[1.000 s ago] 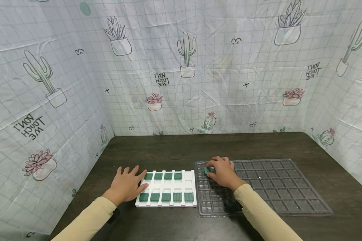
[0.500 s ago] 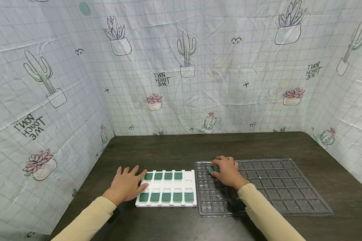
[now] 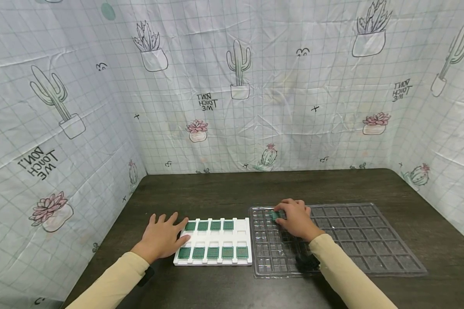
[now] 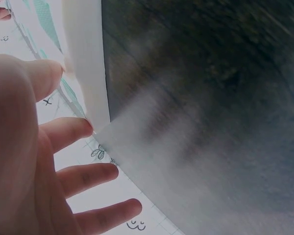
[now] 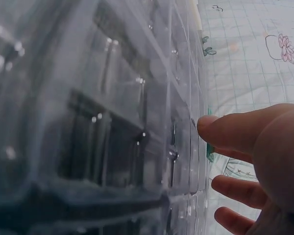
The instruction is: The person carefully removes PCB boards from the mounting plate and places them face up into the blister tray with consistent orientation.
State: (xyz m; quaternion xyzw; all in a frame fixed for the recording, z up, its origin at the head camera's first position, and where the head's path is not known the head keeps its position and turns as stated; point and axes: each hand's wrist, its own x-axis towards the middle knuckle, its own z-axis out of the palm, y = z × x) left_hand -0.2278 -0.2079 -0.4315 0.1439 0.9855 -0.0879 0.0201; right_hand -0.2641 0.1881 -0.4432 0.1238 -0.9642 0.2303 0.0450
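In the head view my left hand (image 3: 158, 239) lies spread at the left end of a white tray (image 3: 218, 237), thumb and index finger on its edge. Two rows of small green circuit boards (image 3: 213, 252) sit in that tray's slots. My right hand (image 3: 297, 219) pinches one more green circuit board (image 3: 276, 215) between thumb and fingers, low over the far left part of a clear plastic tray (image 3: 352, 234). From the right wrist, only a green sliver of that board (image 5: 210, 155) shows behind the thumb; the other fingers are spread loosely.
The clear tray is divided into many compartments and stands right beside the white tray. Both rest on a dark wooden table (image 3: 201, 193). A white cloth (image 3: 282, 120) printed with cacti hangs around the back and sides.
My right hand has moved a little to the right over the clear tray, carrying the pinched circuit board along. The left hand and the white tray have stayed in place.
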